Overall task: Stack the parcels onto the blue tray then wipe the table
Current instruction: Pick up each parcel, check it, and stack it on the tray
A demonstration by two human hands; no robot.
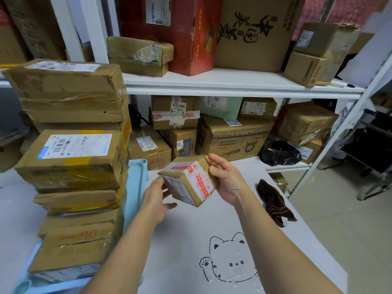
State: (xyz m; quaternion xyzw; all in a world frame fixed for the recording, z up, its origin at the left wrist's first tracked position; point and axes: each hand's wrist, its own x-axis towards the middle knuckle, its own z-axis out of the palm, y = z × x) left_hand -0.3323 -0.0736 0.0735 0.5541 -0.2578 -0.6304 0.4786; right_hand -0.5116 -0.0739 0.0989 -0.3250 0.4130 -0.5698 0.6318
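Parcels stacked on tray, left of cloth.

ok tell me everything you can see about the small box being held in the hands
The small box is a roughly cube-shaped brown cardboard parcel, sealed with clear tape and strips of red-and-white printed tape, with a pale label on its left face. It is tilted, one corner pointing down, and held in the air above the table. The left hand supports its lower left side; the right hand grips its right side, fingers over the top edge. It sits just right of the blue tray.
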